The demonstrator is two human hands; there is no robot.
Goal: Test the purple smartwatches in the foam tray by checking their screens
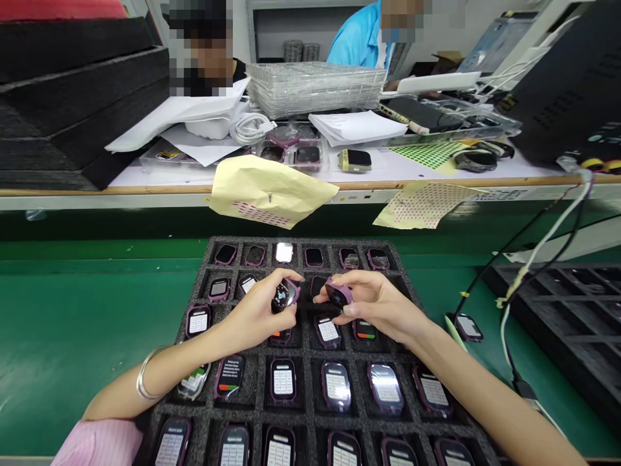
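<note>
My left hand (266, 307) grips a purple smartwatch body (284, 295) between thumb and fingers, its round dial graphic lit. Opposite it, my right hand (371, 298) pinches a second purple smartwatch body (338, 294), tilted, with a dark screen that shows a small blue mark. Both are held just above a black foam tray (259, 369) divided into square pockets. Many pockets hold similar strapless watches, such as one with a white grid on its screen (283, 380). My hands and forearms cover some of the pockets.
A shelf edge (184, 197) crosses behind the tray, with yellow sticker sheets (272, 188) hanging over it. Stacked black foam trays (58, 110) stand at left. Cables (528, 272) hang at right, near a watch (468, 327) and another foam tray (572, 323). Two people sit beyond.
</note>
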